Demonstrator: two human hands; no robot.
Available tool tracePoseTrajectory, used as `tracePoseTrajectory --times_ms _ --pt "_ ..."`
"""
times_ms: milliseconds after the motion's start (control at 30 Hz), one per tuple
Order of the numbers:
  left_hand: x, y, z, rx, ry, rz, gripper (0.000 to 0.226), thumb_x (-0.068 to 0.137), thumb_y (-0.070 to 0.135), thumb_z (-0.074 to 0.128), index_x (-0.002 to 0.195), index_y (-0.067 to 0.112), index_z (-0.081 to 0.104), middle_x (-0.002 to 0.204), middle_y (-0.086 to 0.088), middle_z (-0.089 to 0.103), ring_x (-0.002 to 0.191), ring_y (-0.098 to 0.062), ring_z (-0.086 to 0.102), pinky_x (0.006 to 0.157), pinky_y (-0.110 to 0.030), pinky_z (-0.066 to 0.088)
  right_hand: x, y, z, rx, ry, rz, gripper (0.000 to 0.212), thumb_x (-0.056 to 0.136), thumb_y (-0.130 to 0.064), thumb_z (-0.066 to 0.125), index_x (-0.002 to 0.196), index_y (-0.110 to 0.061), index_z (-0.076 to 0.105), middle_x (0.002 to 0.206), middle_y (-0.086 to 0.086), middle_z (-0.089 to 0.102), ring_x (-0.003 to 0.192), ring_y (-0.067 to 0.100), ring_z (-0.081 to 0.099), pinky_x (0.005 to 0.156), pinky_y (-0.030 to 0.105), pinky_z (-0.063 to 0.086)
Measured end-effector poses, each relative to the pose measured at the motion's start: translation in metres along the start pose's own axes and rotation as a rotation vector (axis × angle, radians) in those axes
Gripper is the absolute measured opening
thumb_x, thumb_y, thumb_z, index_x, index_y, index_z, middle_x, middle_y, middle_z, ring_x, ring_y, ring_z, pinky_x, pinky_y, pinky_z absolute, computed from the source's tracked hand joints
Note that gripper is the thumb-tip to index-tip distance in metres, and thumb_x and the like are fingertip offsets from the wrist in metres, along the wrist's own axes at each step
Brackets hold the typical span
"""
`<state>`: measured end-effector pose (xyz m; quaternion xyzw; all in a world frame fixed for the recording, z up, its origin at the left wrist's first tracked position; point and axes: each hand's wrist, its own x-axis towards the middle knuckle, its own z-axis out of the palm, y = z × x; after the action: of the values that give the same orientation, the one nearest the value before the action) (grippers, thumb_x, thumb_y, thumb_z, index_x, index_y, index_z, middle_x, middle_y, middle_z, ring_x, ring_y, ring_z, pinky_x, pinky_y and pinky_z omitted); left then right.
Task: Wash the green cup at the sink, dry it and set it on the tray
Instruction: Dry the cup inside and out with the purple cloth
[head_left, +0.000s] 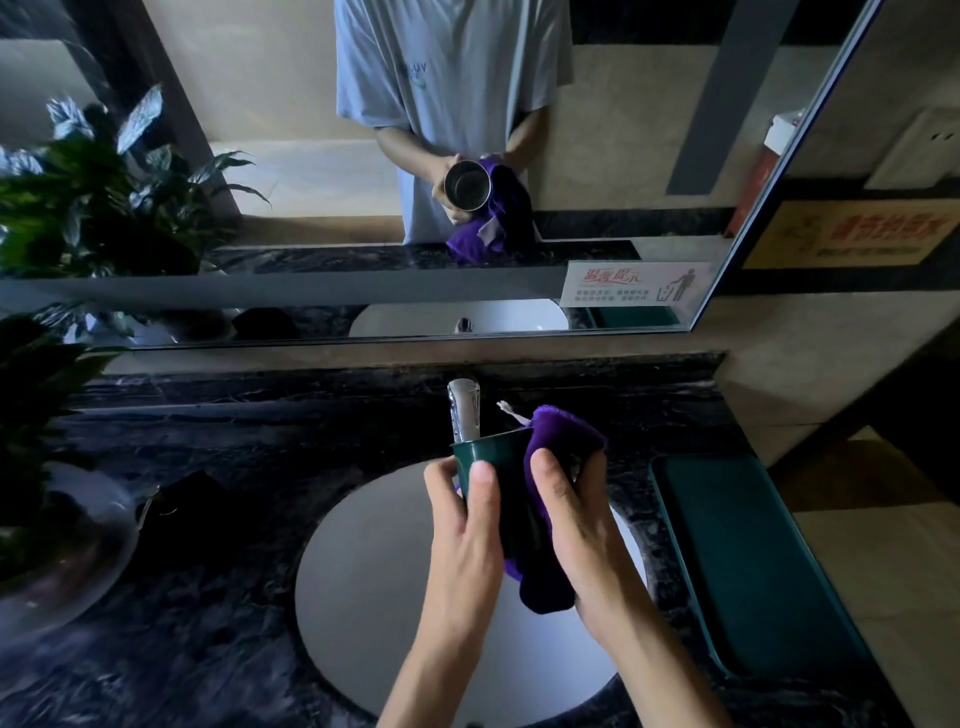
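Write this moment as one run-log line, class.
stage: drying | left hand: holds cup | right hand: presses cloth on cup | over sink | tray: no cup yet

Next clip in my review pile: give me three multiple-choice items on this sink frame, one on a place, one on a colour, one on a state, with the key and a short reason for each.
1. Where does the tray lie?
A. On the counter right of the sink
B. Inside the basin
C. Under the plant

2. What colour is the cloth pressed against the cup?
A. White
B. Purple
C. Yellow

3. How is the green cup held?
A. Standing on the tray
B. Lying in the basin
C. Gripped in the left hand above the sink

Key: 1 A, the teal tray sits on the dark counter right of the sink. 2 B, the cloth in the right hand is purple. 3 C, the left hand wraps the cup over the basin, by the tap.
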<state>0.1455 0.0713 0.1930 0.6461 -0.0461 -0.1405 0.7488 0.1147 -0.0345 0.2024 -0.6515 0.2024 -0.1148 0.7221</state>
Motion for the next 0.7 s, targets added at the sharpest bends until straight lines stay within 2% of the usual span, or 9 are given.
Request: tracePoseTrajectory --times_ms 67,167,267,367,433,467,567,633,700 --pt "0.001 0.003 0.0 -0.006 -0.018 -0.019 0.049 0.093 0.059 0.039 0.112 0.014 0.048 0.085 0.01 0.057 0.069 0.003 0.056 0.07 -0.015 0.049 0.004 0.005 -0.001 0.002 0.021 0.017 0.017 0.104 -0.045 0.043 0.119 -0.044 0.051 0.1 -0.034 0.068 0.089 -0.023 0.061 0.085 0.022 0.049" --pt "0.008 0.002 0.0 -0.101 0.03 -0.082 0.048 0.099 0.06 0.05 0.118 0.016 0.058 0.089 0.006 0.068 0.08 -0.012 0.06 0.078 -0.036 0.048 0.002 0.011 0.001 0.022 -0.006 -0.049 0.027 0.108 -0.033 0.041 0.126 -0.047 0.056 0.115 -0.036 0.067 0.111 -0.016 0.059 0.092 0.015 0.046" --pt "0.011 0.001 -0.003 -0.17 0.044 -0.115 0.042 0.101 0.05 0.051 0.119 0.015 0.065 0.104 -0.023 0.069 0.088 -0.024 0.064 0.078 -0.042 0.053 -0.008 0.013 0.007 -0.059 -0.121 -0.108 0.036 0.104 -0.034 0.052 0.136 -0.05 0.048 0.123 -0.037 0.064 0.119 -0.008 0.06 0.097 0.019 0.049" --pt "0.007 -0.001 -0.008 -0.073 -0.033 -0.029 0.045 0.095 0.055 0.054 0.117 0.017 0.065 0.104 -0.025 0.067 0.087 -0.026 0.063 0.077 -0.049 0.054 -0.01 0.012 0.008 -0.094 -0.11 -0.147 0.041 0.104 -0.025 0.053 0.135 -0.047 0.04 0.123 -0.034 0.064 0.113 -0.019 0.058 0.086 0.004 0.045" --pt "0.005 0.0 -0.011 -0.009 -0.089 0.015 0.053 0.088 0.058 0.057 0.121 0.017 0.064 0.105 -0.021 0.069 0.088 -0.021 0.066 0.074 -0.039 0.056 -0.006 0.011 0.008 0.009 -0.06 -0.089 0.032 0.107 -0.028 0.047 0.133 -0.045 0.044 0.118 -0.024 0.067 0.102 -0.015 0.064 0.076 0.01 0.052" --pt "0.003 0.0 -0.012 0.003 -0.111 0.015 0.056 0.085 0.058 0.06 0.122 0.017 0.064 0.103 -0.014 0.072 0.089 -0.017 0.068 0.072 -0.03 0.057 -0.004 0.011 0.007 0.097 -0.052 -0.038 0.028 0.107 -0.038 0.045 0.133 -0.045 0.05 0.119 -0.021 0.069 0.107 -0.008 0.066 0.08 0.017 0.055" --pt "-0.001 -0.005 -0.013 -0.002 -0.149 -0.048 0.059 0.077 0.06 0.069 0.12 0.02 0.069 0.103 0.002 0.078 0.095 -0.016 0.074 0.075 -0.028 0.056 -0.002 0.015 -0.003 0.49 -0.091 0.302 0.057 0.092 -0.069 0.051 0.129 -0.029 0.065 0.13 0.003 0.069 0.123 0.033 0.063 0.096 0.049 0.044" --pt "-0.005 -0.007 -0.014 -0.058 -0.124 -0.105 0.055 0.077 0.059 0.069 0.118 0.022 0.072 0.111 -0.003 0.08 0.105 -0.022 0.075 0.083 -0.035 0.058 -0.006 0.013 -0.009 0.697 -0.105 0.407 0.055 0.09 -0.059 0.062 0.125 -0.017 0.064 0.126 0.012 0.057 0.117 0.036 0.054 0.096 0.052 0.037" --pt "-0.01 -0.009 -0.016 -0.118 -0.108 -0.159 0.05 0.084 0.055 0.068 0.119 0.02 0.072 0.115 -0.006 0.08 0.109 -0.023 0.075 0.088 -0.037 0.058 -0.01 0.009 -0.016 0.804 -0.077 0.425 0.042 0.093 -0.036 0.063 0.129 -0.018 0.055 0.131 0.007 0.044 0.124 0.029 0.042 0.112 0.044 0.029"
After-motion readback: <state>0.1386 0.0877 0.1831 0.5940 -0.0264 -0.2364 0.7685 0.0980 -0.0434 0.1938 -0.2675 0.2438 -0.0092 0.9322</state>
